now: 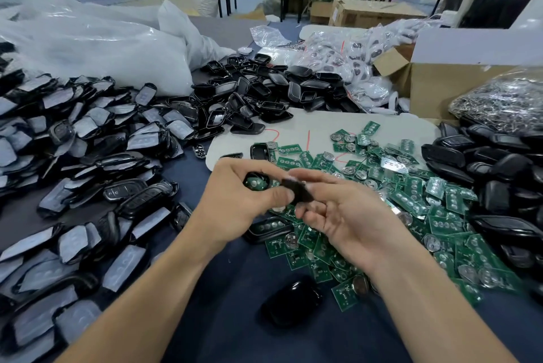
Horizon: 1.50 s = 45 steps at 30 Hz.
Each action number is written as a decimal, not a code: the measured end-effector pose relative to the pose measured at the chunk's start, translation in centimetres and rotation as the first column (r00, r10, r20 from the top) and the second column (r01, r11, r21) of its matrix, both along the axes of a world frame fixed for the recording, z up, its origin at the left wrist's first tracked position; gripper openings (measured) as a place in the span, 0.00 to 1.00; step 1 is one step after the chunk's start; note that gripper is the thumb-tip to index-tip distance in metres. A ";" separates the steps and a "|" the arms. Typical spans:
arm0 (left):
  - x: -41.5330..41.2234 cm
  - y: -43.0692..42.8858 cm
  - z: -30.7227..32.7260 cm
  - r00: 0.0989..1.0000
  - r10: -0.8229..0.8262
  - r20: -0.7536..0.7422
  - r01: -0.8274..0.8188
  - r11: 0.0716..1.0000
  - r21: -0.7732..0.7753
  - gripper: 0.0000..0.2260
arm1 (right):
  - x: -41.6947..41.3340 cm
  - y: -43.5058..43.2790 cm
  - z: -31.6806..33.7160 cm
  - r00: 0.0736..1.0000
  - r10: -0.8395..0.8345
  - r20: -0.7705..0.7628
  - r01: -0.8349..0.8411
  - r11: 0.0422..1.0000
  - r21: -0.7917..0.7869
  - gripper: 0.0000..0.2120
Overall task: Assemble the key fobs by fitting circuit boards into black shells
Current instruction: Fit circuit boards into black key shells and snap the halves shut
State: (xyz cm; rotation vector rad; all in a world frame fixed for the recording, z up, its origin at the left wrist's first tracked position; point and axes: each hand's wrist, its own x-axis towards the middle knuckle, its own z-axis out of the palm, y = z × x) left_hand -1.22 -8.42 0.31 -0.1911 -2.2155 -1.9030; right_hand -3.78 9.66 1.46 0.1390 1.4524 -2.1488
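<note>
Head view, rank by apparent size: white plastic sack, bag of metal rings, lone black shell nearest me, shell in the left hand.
1. white plastic sack
2. bag of metal rings, cropped
3. lone black shell
4. shell in the left hand, partly hidden; the lone shell is nearer, so unsure

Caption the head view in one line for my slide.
Left hand grips a shell holding a green circuit board; right hand pinches a black cover beside it, above loose boards.

Bare cloth (229, 327) between shell pile (73, 186), boards (426, 201)
</note>
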 end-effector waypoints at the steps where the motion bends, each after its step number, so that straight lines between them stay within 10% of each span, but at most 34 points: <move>1: -0.1 0.0 -0.1 0.997 0.070 0.040 -0.071 0.997 0.019 0.06 | 0.1 -0.1 -0.1 0.996 -0.063 -0.069 0.067 0.996 0.053 0.09; 7: -0.6 -0.1 -0.6 0.918 0.310 0.246 -0.348 0.929 0.127 0.12 | 1.4 -0.8 -0.2 0.680 -0.009 -0.733 0.502 0.734 0.457 0.10; 15: -0.5 0.3 -1.1 0.939 0.198 0.280 -0.255 0.949 0.184 0.12 | 3.1 -3.3 -1.4 0.609 0.176 -0.774 0.529 0.637 0.561 0.22; 27: -0.4 -0.2 -0.7 0.978 0.027 0.206 -0.062 0.984 0.164 0.16 | 1.9 -2.7 -0.8 0.698 -0.022 -0.716 0.366 0.870 0.330 0.28; 33: -0.3 -0.3 -0.6 0.983 0.000 0.181 -0.039 0.976 0.215 0.13 | 1.1 -2.0 -1.4 0.891 -0.056 -0.450 0.085 0.995 0.044 0.26; 39: -0.3 -0.6 -0.1 0.989 0.045 0.142 -0.072 0.978 0.198 0.05 | 0.3 -1.1 -0.9 0.995 0.075 -0.065 -0.093 0.935 -0.341 0.18; 45: -0.6 -0.9 -0.3 0.974 0.122 0.191 -0.174 0.944 0.281 0.09 | 0.6 -0.7 -0.6 0.973 0.224 -0.056 -0.228 0.894 -0.385 0.16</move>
